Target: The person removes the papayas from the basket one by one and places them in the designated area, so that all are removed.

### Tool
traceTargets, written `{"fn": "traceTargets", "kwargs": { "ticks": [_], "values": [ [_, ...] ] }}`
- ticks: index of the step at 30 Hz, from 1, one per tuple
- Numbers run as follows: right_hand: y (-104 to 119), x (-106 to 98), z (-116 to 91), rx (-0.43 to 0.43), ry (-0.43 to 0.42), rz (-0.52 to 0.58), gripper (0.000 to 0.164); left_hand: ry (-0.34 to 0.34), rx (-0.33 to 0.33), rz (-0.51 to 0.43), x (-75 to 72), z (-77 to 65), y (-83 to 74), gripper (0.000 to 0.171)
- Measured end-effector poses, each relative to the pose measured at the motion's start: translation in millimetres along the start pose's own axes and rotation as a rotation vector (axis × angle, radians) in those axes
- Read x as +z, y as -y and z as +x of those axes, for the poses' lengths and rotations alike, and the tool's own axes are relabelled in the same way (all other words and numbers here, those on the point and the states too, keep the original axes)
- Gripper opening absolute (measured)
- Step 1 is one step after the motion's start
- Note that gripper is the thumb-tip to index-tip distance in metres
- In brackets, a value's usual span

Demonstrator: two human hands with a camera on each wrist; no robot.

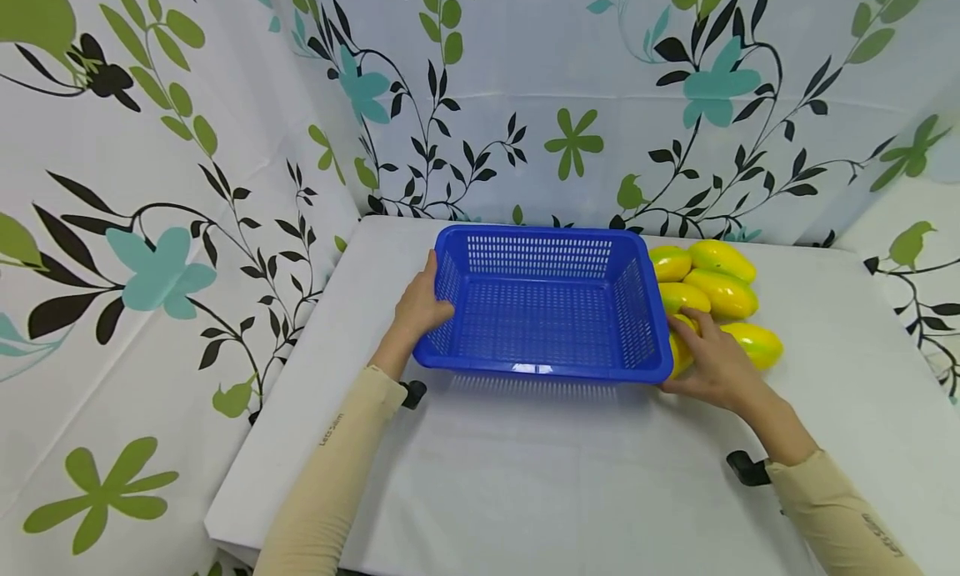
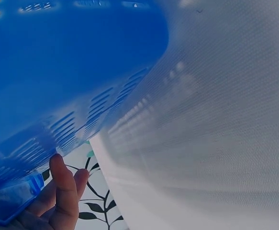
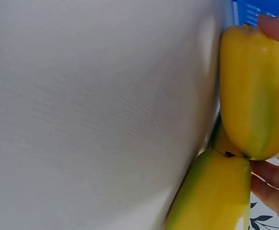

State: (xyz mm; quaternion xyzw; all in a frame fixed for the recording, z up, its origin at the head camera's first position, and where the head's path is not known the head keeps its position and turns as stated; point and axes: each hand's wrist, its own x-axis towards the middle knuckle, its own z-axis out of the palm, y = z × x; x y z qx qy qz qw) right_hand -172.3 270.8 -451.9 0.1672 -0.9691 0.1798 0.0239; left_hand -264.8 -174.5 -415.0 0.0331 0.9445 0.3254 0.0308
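Observation:
A blue plastic basket (image 1: 543, 373) with slotted walls sits in the middle of the white table, and nothing lies inside it. My left hand (image 1: 420, 309) grips its left rim, thumb over the edge; in the left wrist view the fingers (image 2: 65, 191) show against the outside of the wall. Just right of the basket, my right hand (image 1: 712, 363) holds a yellow mango (image 3: 254, 91) with a green streak, thumb at one end and fingers on the far side. Another mango (image 3: 211, 191) lies close beside those fingers.
Several more yellow mangoes (image 1: 722, 294) lie grouped along the basket's right side, one mango (image 1: 756, 345) a bit apart to the right. A white cloth covers the table (image 1: 525, 476). Behind and to the left hangs a leaf-patterned curtain (image 1: 480, 92).

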Motion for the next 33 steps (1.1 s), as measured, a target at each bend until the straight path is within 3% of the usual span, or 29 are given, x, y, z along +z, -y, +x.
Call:
{"fn": "traceTargets", "kwargs": {
  "ticks": [8, 16, 20, 27, 33],
  "values": [
    [2.1, 5.4, 6.9, -0.021, -0.005, -0.025, 0.102, -0.007, -0.003, 0.030, -1.5, -0.3, 7.8, 0.104],
    [3.1, 13.1, 3.4, -0.017, 0.009, -0.016, 0.103, -0.047, -0.003, 0.217, 5.2, 0.3, 15.9, 0.095],
    [4.6, 13.2, 2.6, -0.027, 0.003, -0.021, 0.100, -0.067, 0.004, 0.262, 5.5, -1.8, 16.4, 0.092],
    [2.6, 5.8, 9.3, -0.067, -0.018, -0.053, 0.097, -0.128, 0.076, 0.363, -1.6, -2.2, 8.5, 0.081],
    [1.4, -10.3, 19.2, -0.073, -0.037, -0.072, 0.095, -0.159, 0.126, 0.397, -7.9, 1.8, -3.1, 0.078]
  ]
}}
